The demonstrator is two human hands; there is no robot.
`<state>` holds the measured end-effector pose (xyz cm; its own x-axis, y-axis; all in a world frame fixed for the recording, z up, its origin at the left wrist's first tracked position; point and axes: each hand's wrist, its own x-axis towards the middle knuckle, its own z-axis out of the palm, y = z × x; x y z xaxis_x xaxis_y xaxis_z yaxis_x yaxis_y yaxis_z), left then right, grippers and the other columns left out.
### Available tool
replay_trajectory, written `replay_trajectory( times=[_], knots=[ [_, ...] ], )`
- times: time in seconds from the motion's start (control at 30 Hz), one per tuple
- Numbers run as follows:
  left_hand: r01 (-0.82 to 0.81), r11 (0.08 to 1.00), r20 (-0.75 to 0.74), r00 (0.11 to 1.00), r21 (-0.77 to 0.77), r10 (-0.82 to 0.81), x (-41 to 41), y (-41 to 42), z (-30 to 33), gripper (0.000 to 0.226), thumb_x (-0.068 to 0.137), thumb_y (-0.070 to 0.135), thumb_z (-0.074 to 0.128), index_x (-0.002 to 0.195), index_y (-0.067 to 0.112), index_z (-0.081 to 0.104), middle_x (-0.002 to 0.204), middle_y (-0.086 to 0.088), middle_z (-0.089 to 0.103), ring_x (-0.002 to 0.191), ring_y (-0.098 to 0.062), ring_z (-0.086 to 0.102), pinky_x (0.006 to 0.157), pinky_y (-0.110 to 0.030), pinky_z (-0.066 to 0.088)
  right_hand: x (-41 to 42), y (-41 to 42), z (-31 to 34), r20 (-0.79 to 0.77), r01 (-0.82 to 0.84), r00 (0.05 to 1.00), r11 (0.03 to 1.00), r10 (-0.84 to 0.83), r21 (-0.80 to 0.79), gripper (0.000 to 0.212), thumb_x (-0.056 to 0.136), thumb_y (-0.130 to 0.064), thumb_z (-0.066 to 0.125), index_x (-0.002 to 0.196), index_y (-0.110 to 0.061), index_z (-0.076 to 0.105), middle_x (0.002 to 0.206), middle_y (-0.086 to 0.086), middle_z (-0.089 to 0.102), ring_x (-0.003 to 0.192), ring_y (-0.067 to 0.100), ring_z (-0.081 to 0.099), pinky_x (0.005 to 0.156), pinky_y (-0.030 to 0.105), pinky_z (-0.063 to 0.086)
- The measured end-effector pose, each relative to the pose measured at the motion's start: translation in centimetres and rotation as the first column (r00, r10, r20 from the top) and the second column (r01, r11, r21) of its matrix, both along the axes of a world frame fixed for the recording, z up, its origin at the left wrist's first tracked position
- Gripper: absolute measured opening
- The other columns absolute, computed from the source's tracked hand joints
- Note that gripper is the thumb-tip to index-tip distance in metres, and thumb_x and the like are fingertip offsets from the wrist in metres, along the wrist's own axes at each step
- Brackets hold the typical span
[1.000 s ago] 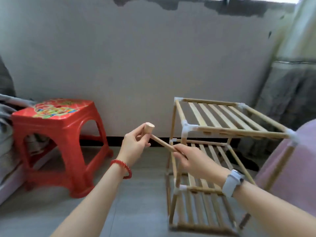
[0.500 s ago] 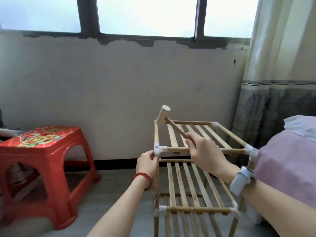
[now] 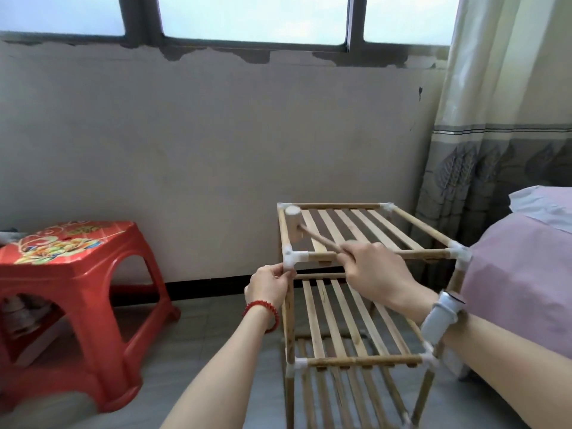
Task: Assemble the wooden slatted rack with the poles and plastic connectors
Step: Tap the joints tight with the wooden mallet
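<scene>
A: Since the earlier frame the wooden mallet (image 3: 293,223) has come down from its raised tilt; its head now sits low over the near-left part of the top tier, just beyond the right hand (image 3: 373,270). The left hand (image 3: 268,284) remains at the same corner.

B: State of the hands?

A: The right hand is curled round the mallet handle, which runs up and to the left from its knuckles. The left hand pinches the upright pole (image 3: 289,320) directly under the white plastic connector (image 3: 291,257), thumb and fingers narrow.

B: And the rack?

A: The wooden slatted rack (image 3: 365,292) stands upright on the floor between and below both hands, three slatted tiers showing, connectors at the visible corners. A red stool (image 3: 77,292) stands well apart, beyond the left hand.

B: Risk from here?

A: Probably a tap to seat the corner joint. A glancing blow could strike the left fingers (image 3: 280,274), which lie just below the connector, or crack the plastic. Uneven force might spring the opposite joints loose.
</scene>
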<state>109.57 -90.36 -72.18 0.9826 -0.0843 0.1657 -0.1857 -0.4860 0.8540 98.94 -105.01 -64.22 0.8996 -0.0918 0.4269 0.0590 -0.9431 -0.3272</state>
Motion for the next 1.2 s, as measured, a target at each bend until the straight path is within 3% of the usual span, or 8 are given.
replay_trajectory(
  times=[0.1, 0.23, 0.37, 0.53, 0.67, 0.8, 0.93, 1.2],
  knots=[
    [-0.017, 1.0, 0.004, 1.0, 0.022, 0.017, 0.1, -0.1, 0.0, 0.019, 0.091, 0.036, 0.055, 0.104, 0.035, 0.069, 0.097, 0.009, 0.066, 0.094, -0.019, 0.06, 0.094, -0.045, 0.043, 0.0, -0.3, 0.6, 0.35, -0.057, 0.937, 0.993, 0.016, 0.108, 0.023, 0.097, -0.02, 0.046, 0.115, -0.015, 0.058, 0.076, -0.001, 0.064, 0.066, 0.016, 0.061, 0.061, 0.035, 0.053],
    [-0.047, 0.997, 0.013, 0.999, 0.062, 0.047, 0.3, 0.0, -0.2, 0.018, 0.092, 0.036, 0.053, 0.1, 0.039, 0.069, 0.096, 0.012, 0.064, 0.097, -0.015, 0.056, 0.098, -0.041, 0.039, -0.1, 0.9, -0.6, -0.09, -0.02, 0.996, 0.999, 0.017, -0.036, 0.022, 0.098, -0.027, 0.041, 0.107, -0.019, 0.059, 0.084, 0.002, 0.062, 0.077, 0.021, 0.062, 0.071, 0.041, 0.054],
    [-0.03, 0.998, 0.01, 1.0, 0.057, 0.029, 0.5, 0.3, -0.4, 0.019, 0.092, 0.037, 0.053, 0.103, 0.038, 0.068, 0.099, 0.009, 0.065, 0.095, -0.016, 0.057, 0.096, -0.043, 0.041, 0.0, 0.4, 0.6, 0.264, -0.063, 0.964, 0.995, 0.039, 0.083, 0.021, 0.097, -0.024, 0.045, 0.11, -0.016, 0.059, 0.075, -0.001, 0.061, 0.065, 0.016, 0.059, 0.061, 0.037, 0.053],
    [-0.035, 0.997, 0.018, 0.999, 0.067, 0.034, 0.3, 0.1, -0.3, 0.02, 0.092, 0.037, 0.053, 0.105, 0.036, 0.068, 0.101, 0.007, 0.066, 0.096, -0.019, 0.059, 0.089, -0.037, 0.046, -0.1, 1.9, -0.5, -0.105, -0.034, 0.994, 0.999, 0.036, 0.019, 0.024, 0.099, -0.026, 0.041, 0.11, -0.014, 0.059, 0.086, 0.003, 0.062, 0.078, 0.021, 0.061, 0.073, 0.043, 0.053],
    [-0.04, 0.998, 0.05, 0.998, 0.053, 0.037, 0.5, 0.0, -0.8, 0.024, 0.092, 0.038, 0.053, 0.111, 0.034, 0.067, 0.103, 0.007, 0.065, 0.095, -0.017, 0.058, 0.082, -0.034, 0.048, -0.3, 2.2, 0.1, 0.29, -0.109, 0.955, 0.986, 0.069, 0.126, 0.022, 0.098, -0.02, 0.044, 0.113, -0.011, 0.057, 0.075, 0.003, 0.063, 0.065, 0.018, 0.062, 0.063, 0.039, 0.054],
    [-0.055, 0.996, 0.061, 0.997, 0.063, 0.051, 0.5, 0.1, -1.0, 0.023, 0.092, 0.039, 0.054, 0.109, 0.034, 0.068, 0.1, 0.005, 0.063, 0.098, -0.019, 0.057, 0.091, -0.042, 0.045, -0.2, 2.7, -0.7, -0.06, -0.004, 0.998, 0.999, 0.006, 0.032, 0.025, 0.099, -0.027, 0.041, 0.11, -0.014, 0.059, 0.084, 0.002, 0.062, 0.076, 0.019, 0.061, 0.071, 0.04, 0.054],
    [-0.041, 0.994, 0.068, 0.997, 0.104, 0.034, 0.9, 0.3, -1.1, 0.024, 0.092, 0.041, 0.052, 0.109, 0.034, 0.067, 0.093, 0.01, 0.056, 0.095, -0.017, 0.055, 0.093, -0.042, 0.043, -0.2, 2.1, -0.5, 0.299, -0.074, 0.954, 0.99, 0.034, 0.124, 0.023, 0.098, -0.022, 0.043, 0.114, -0.011, 0.057, 0.074, 0.004, 0.063, 0.064, 0.021, 0.062, 0.061, 0.041, 0.054],
    [0.135, 0.99, -0.024, 0.991, 0.048, -0.134, 1.7, 1.0, -0.4, 0.022, 0.091, 0.03, 0.057, 0.109, 0.024, 0.069, 0.098, 0.005, 0.068, 0.096, -0.014, 0.062, 0.085, -0.03, 0.048, -0.3, 1.7, -1.5, 0.186, -0.047, 0.982, 0.991, 0.023, 0.125, 0.019, 0.098, -0.025, 0.043, 0.105, -0.016, 0.057, 0.072, -0.002, 0.061, 0.062, 0.015, 0.06, 0.06, 0.038, 0.053]
  ],
)
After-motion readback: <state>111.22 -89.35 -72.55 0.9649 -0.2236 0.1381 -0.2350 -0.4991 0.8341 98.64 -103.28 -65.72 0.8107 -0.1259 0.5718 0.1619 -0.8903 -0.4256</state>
